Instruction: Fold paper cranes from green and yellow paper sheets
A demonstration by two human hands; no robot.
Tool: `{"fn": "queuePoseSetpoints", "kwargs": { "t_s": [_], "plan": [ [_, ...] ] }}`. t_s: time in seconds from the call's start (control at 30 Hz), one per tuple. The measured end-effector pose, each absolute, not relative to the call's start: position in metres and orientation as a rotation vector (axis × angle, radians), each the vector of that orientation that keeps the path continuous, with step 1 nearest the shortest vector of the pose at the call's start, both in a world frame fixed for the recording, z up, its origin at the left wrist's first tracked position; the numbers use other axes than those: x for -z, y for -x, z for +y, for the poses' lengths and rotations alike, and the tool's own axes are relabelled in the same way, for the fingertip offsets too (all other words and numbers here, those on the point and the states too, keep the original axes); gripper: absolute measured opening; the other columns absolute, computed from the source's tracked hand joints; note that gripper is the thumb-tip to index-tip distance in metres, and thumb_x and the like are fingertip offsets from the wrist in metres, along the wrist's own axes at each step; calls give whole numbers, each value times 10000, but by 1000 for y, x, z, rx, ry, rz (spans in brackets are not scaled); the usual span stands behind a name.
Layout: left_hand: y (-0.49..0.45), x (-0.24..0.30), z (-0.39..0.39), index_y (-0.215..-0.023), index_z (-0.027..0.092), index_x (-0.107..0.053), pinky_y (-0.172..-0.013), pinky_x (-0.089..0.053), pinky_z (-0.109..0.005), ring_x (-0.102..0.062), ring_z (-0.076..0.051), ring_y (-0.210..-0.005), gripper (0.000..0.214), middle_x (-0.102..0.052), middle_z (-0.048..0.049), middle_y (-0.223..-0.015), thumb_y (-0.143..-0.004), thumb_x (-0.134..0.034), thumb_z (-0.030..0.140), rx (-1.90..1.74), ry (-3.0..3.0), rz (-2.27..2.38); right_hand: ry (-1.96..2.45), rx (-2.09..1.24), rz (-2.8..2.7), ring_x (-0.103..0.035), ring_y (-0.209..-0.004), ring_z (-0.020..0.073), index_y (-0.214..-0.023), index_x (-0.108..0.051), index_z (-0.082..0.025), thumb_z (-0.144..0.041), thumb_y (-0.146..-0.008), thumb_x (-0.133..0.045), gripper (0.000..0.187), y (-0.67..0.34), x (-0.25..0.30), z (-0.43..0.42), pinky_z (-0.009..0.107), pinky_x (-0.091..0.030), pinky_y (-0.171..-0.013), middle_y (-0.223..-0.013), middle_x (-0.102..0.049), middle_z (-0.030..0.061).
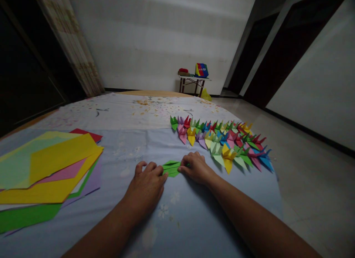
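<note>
A small piece of green folded paper lies on the blue part of the tablecloth, with creased flaps facing up. My left hand grips its left end between thumb and forefinger, the other fingers curled. At the opposite end, my right hand pinches the paper, its fingertips covering that corner. Beyond my right hand stand rows of folded paper cranes in many colours. To the left of my left hand is a loose stack of coloured paper sheets, with yellow ones on top.
A flowered tablecloth covers the round table. Behind it, a small side table against the wall holds a colourful box and a red item. A patterned curtain hangs at the left; dark doorways are at the right.
</note>
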State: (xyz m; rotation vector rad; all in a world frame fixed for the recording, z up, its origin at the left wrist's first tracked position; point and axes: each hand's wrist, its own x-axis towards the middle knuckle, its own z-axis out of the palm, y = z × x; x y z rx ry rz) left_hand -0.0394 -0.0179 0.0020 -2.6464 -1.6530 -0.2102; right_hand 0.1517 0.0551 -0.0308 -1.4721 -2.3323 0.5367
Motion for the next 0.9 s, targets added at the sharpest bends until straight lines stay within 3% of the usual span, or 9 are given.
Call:
{"fn": "queuePoseSetpoints", "kwargs": {
  "t_s": [0.2,0.4,0.53,0.7,0.9],
  "plan": [
    [38,-3,-18,-816,221,-679,-896,-238,-495,-515,-256,-943,206,-648,-55,-901,-751,-495,154,287,2651,-1660,1486,-554,-2364,-450,-881,200,-771,-635,-213,-348,-760,-639,135,-152,30,58,314,-257,-736,-839,-584,30],
    [37,0,-16,-742,197,-653,-893,-250,-485,-530,-242,-890,198,-650,-50,-799,-795,-464,168,395,2547,-1693,1474,-544,-2377,-450,-886,198,-772,-636,-207,-349,-761,-641,143,-153,27,57,312,-261,-746,-838,-585,31],
    [38,9,-10,-893,187,-637,-905,-265,-474,-536,-240,-928,186,-653,-62,-886,-828,-465,219,586,2410,-1759,1457,-545,-2357,-453,-882,194,-771,-636,-206,-346,-760,-643,141,-153,28,56,308,-265,-745,-834,-583,28],
    [38,21,-4,-1209,236,-522,-953,-242,-498,-459,-269,-1133,380,-548,-113,-1230,-830,-491,237,615,2389,-1746,1433,-557,-2335,-454,-873,191,-766,-637,-204,-339,-753,-656,137,-153,29,54,308,-265,-751,-821,-583,25],
    [38,26,-4,-1114,256,-601,-939,-270,-490,-526,-240,-1042,301,-616,-78,-1102,-840,-484,211,549,2536,-1721,1411,-552,-2316,-453,-873,189,-766,-640,-203,-344,-753,-661,143,-153,30,53,312,-271,-759,-813,-579,25]
  ]
}}
